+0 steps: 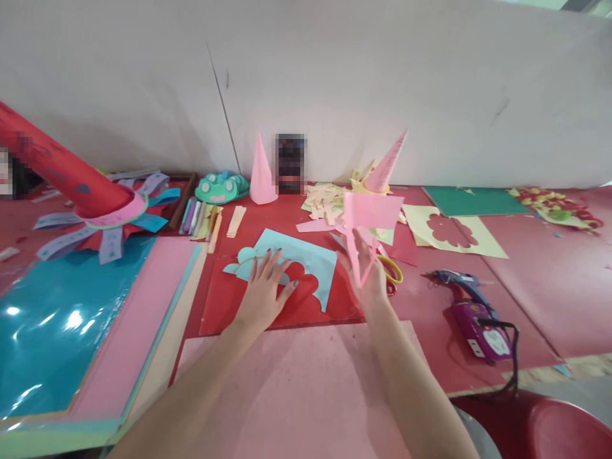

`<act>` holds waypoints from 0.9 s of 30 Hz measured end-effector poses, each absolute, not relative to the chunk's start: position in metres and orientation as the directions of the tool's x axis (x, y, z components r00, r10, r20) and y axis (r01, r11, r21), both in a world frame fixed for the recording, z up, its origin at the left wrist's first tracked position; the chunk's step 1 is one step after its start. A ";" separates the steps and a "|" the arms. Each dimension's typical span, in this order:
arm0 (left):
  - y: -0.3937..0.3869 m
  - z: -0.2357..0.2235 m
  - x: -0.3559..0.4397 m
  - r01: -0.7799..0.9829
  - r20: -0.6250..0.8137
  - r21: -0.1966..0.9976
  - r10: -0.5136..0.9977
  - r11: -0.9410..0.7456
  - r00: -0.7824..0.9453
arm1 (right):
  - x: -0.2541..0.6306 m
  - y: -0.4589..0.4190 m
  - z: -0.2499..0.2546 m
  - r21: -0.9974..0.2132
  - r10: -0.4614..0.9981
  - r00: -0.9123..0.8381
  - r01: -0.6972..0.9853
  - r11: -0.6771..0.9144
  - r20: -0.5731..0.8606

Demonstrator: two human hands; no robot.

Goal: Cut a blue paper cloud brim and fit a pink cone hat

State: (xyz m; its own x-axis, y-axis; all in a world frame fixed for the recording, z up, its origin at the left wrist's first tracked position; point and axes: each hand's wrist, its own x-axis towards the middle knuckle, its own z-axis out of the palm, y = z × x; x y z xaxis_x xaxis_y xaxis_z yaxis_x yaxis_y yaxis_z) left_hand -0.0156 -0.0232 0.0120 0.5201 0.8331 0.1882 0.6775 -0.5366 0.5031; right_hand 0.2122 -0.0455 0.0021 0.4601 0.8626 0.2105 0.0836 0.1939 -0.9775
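The pink paper (373, 210) is up off the bench (540, 274) at 2 o'clock from the blue sheet (323, 262), the right hand's (375, 275) grip closed on its narrow strip. A light hold seems best; thin stock likely creases. The left hand (264, 287), fingers apart, rests flat on the scalloped blue sheet; even pressure should keep it steady. Beneath lies a smooth red sheet (222, 313); scissors (400, 271) at 3 o'clock, a pink cone (262, 177) at 11.
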 end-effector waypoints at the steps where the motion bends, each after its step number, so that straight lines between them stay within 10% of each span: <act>1: -0.024 0.015 -0.016 0.598 0.186 0.602 0.822 -0.529 0.539 | 0.203 -0.046 0.004 -0.981 0.884 0.428 0.033 0.192 0.188; 5: -0.029 0.012 -0.014 0.156 0.109 0.949 0.751 -0.274 0.651 | 0.173 -0.051 0.007 -0.945 0.963 0.259 -0.289 0.150 0.073; 10: -0.029 0.000 -0.002 -0.051 -0.011 0.997 0.786 0.054 0.618 | 0.164 -0.053 0.005 -0.949 0.972 0.232 -0.292 0.118 0.049; 27: -0.024 0.026 -0.007 0.093 -0.249 0.968 0.837 0.234 0.486 | 0.175 -0.047 0.008 -0.897 0.898 0.421 -0.435 0.074 -0.130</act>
State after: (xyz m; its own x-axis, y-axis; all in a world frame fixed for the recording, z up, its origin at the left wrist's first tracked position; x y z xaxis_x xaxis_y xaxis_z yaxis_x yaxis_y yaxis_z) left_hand -0.0071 -0.0243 0.0263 0.4864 0.8374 -0.2491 0.0930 0.2339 0.9678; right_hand 0.1748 -0.0470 0.0084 0.4210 0.8977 -0.1302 -0.4354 0.0741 -0.8972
